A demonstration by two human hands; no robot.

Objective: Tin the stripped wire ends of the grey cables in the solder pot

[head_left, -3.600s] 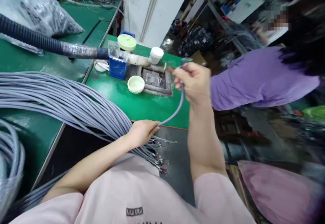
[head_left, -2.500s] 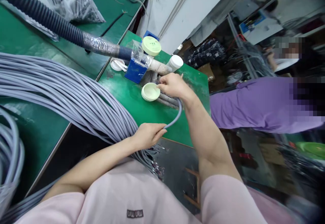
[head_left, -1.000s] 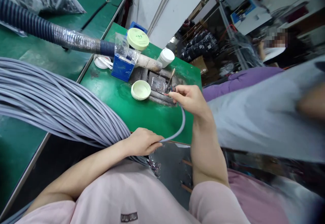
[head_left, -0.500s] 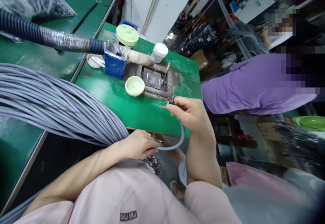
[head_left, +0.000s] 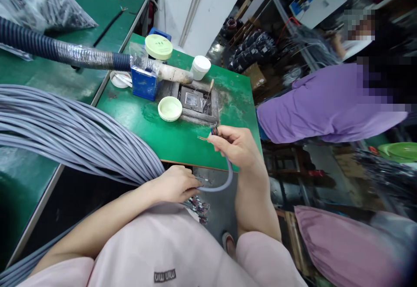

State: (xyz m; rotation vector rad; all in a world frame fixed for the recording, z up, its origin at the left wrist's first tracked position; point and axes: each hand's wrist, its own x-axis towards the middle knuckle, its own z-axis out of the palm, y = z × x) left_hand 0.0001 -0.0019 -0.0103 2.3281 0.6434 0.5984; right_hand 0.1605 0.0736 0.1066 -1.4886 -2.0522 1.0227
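I find a grey sheathed cable [head_left: 224,183] held in both of the wearer's hands. Its long axis forms a shallow U: it leaves the left hand [head_left: 174,185], sags toward the near side, and rises into the right hand [head_left: 236,146]. The stripped end [head_left: 214,130] sits just beyond the right hand's fingertips, over the green desk [head_left: 234,104]. Fine coloured conductors emerge there, and a thin copper strand [head_left: 202,138] points left.

The right hand's fingers are closed, pinching the cable just behind the stripped end. The left hand's fingers are closed over the cable where it joins a large bundle of grey cables [head_left: 74,135]. That hand lies just past the desk's near edge, and the U hangs across that edge.

Green desk surface separates the stripped end from a recessed metal tray [head_left: 192,99] on the far side. A pale green lid [head_left: 169,109] rests on the desk beside the tray, and a thin-handled tool [head_left: 209,90] leans at the tray's right side. Farther back I note a blue box [head_left: 143,83], a white jar [head_left: 200,67] and a corrugated hose [head_left: 58,57], which crosses from the left. To the right, beyond the desk's edge, stands a co-worker in a purple top [head_left: 329,104], well apart from the hands.
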